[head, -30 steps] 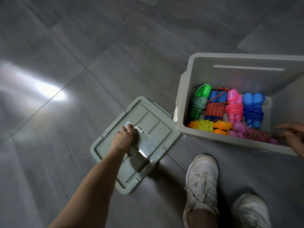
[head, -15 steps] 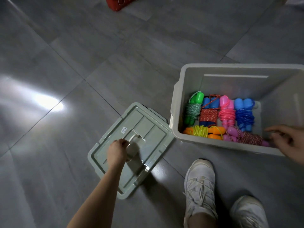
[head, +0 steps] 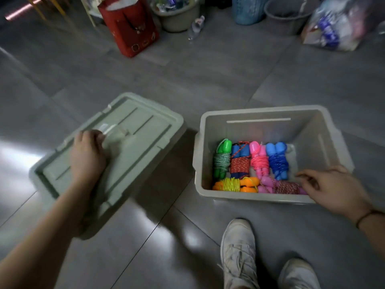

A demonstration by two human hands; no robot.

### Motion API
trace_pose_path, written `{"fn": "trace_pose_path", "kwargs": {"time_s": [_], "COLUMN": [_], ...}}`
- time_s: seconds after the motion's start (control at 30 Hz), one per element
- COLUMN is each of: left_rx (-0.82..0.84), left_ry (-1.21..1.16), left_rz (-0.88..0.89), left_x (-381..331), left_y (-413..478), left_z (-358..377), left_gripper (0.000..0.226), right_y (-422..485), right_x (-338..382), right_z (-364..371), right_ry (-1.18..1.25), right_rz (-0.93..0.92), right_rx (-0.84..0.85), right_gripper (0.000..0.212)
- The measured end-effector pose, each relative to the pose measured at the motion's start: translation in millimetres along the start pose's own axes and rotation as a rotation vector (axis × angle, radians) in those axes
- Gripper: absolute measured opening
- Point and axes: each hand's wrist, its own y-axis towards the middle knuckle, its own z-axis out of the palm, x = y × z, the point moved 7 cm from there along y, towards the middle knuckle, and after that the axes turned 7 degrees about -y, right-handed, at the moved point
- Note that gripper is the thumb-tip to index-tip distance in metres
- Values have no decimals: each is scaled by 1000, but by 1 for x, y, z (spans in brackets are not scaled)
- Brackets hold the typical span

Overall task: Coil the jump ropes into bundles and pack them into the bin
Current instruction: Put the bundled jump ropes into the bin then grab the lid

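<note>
Coiled ropes [head: 253, 167] — inside bin [head: 258, 198]

No legible text anywhere. White sticker [head: 107, 128] on bin lid [head: 145, 122], left of centre: blurred, unreadable. Red paper bag [head: 129, 28], upper left: gold marks indistinct. Plastic bag [head: 337, 24], upper right: blue print smeared

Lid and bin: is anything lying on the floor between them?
Nothing lies there. The head view shows only a narrow strip of bare, shadowed floor between the lid, gripped by the left hand, and the bin.
</note>
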Motion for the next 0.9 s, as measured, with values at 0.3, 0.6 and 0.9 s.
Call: {"fn": "trace_pose_path", "kwargs": {"time_s": [0.3,0.6,0.9], "left_rx": [181,479,374], "left_ry": [-306,-424,-648], "left_rz": [491,723,565], "left_x": [-210,-330,-317], "left_y": [33,-61,-36], "left_z": [27,129,119], "left_gripper": [19,43,17], "right_y": [18,-3,-6], "right_x": [-24,-71,-60], "right_z": [-33,-35,-40], "right_ry": [1404,888,1058], "right_rz": [402,666,562], "right_rx": [-36,-32,-183], "right_gripper": [84,48,45]}}
